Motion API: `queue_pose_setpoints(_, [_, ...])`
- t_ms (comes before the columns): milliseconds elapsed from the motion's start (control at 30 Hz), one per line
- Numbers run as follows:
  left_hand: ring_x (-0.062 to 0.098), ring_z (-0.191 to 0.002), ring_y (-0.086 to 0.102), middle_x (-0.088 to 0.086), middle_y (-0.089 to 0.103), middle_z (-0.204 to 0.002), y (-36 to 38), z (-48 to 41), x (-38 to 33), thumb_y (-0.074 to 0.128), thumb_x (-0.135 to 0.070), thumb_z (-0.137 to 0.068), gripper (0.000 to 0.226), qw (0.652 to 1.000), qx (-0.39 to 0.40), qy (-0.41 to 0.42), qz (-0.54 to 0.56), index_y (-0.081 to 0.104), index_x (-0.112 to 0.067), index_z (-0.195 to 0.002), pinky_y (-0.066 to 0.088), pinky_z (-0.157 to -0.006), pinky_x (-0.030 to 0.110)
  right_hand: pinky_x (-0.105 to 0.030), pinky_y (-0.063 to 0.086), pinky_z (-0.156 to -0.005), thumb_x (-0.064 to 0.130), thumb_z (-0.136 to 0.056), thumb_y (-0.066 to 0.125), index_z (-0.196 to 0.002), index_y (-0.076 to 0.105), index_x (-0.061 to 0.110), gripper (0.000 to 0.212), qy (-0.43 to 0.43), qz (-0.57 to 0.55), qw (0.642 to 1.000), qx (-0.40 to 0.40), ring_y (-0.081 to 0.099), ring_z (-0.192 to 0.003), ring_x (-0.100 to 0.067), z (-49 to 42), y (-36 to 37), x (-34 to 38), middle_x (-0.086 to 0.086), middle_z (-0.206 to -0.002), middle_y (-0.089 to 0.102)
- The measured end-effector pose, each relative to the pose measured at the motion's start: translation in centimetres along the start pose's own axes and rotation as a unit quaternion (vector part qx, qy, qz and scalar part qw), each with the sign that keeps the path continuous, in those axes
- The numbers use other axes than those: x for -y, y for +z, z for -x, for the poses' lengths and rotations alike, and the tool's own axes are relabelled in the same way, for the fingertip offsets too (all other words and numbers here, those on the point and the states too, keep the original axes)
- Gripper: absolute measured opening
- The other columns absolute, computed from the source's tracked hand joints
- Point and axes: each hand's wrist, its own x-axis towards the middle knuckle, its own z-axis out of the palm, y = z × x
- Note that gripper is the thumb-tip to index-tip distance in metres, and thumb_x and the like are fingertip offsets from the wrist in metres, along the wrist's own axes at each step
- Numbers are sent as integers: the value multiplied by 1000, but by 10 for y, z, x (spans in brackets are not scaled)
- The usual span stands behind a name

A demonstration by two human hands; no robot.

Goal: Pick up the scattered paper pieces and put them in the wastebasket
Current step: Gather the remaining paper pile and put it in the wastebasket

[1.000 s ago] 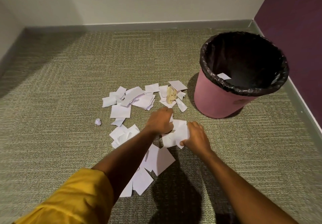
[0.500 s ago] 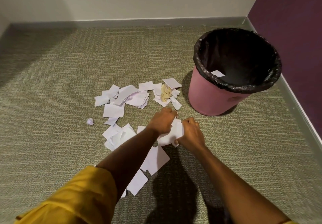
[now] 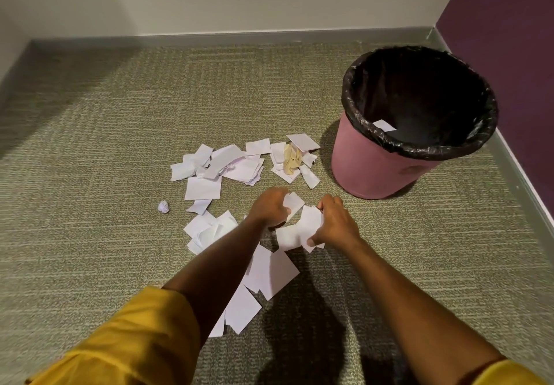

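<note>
White paper pieces lie scattered on the carpet: a far cluster (image 3: 221,165), a tan crumpled piece (image 3: 292,158), a group at the left (image 3: 209,230) and larger sheets (image 3: 271,270) under my forearms. My left hand (image 3: 269,209) is closed on a white piece (image 3: 293,203). My right hand (image 3: 337,224) grips a bunch of white pieces (image 3: 296,230) just above the floor. The pink wastebasket (image 3: 377,168) with a black liner stands upright to the far right, one white piece (image 3: 383,126) inside it.
A small crumpled paper ball (image 3: 163,206) lies apart at the left. A purple wall (image 3: 509,39) and grey baseboard (image 3: 524,183) run close behind the wastebasket. A pale wall closes the far side. Olive carpet (image 3: 90,159) stretches to the left.
Both hands have gathered paper pieces and lifted them slightly off the carpet; the hands have drawn a little apart. The view shifted slightly.
</note>
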Motion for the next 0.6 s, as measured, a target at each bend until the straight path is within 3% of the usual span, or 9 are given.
queue_pose_setpoints(167, [34,-128,62,16,67,-138,-1,0,-3,77,-20,-92,49,999,-18,-27,42,63,-6,-137,46,-94,33,-39,50,-74,32,-54,106,-113,43,25,86,-2,2,1000,14,59,-98,-23,-1,-4,3,4,-117,56])
queue_pose_setpoints(267, [32,-126,63,14,69,-133,-4,3,-3,77,-19,-93,45,996,-14,-47,73,64,-6,-135,45,-91,31,-40,52,-73,30,-58,105,-112,45,25,80,2,0,1000,7,63,-97,-24,4,-3,6,4,-112,64])
queue_pose_setpoints(400, [28,-116,67,10,72,-122,-7,9,-7,77,-18,-93,34,993,1,-59,100,68,-10,-124,43,-84,25,-41,56,-80,25,-66,100,-129,56,21,77,12,-31,999,2,67,-106,-28,12,3,3,0,-117,70])
queue_pose_setpoints(500, [22,-95,69,7,72,-108,-11,15,-12,72,-14,-95,24,987,28,-68,146,67,-10,-118,50,-73,26,-32,55,-79,17,-72,96,-127,69,21,62,56,-153,987,-12,71,-103,-25,18,6,-4,3,-108,72])
queue_pose_setpoints(600, [18,-78,66,13,72,-107,-17,19,-19,65,-13,-97,26,968,57,-96,226,64,-6,-122,51,-57,24,-25,53,-71,7,-83,89,-122,74,17,43,113,-323,939,-36,73,-94,-18,25,-4,-5,-1,-111,78])
